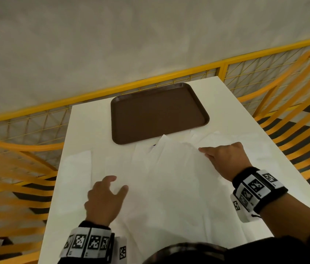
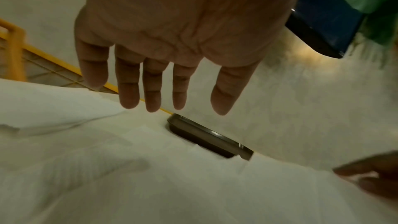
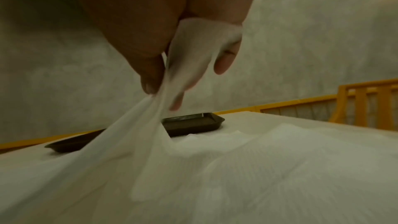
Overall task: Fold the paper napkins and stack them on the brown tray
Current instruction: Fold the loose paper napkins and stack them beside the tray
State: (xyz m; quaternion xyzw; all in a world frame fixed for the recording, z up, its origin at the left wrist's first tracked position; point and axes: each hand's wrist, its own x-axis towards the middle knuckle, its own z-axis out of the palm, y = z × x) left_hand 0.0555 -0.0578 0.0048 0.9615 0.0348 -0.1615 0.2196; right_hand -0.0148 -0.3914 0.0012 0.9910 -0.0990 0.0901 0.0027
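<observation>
Several white paper napkins [image 1: 169, 178] lie unfolded and overlapping across the near half of the white table [image 1: 85, 119]. The brown tray [image 1: 158, 113] sits bare at the far middle; its rim [image 2: 206, 135] shows low in the left wrist view and its wall [image 3: 189, 125] in the right wrist view. My right hand [image 1: 224, 159] pinches the edge of one napkin [image 3: 150, 125] between thumb and fingers and lifts it off the pile. My left hand [image 1: 104, 199] hovers over the left napkins with fingers [image 2: 129, 88] spread and straight, holding nothing.
A yellow mesh railing [image 1: 150, 82] runs behind the table's far edge. Orange slatted chairs [image 1: 293, 103] stand to the right and left [image 1: 7, 168]. A grey wall fills the background.
</observation>
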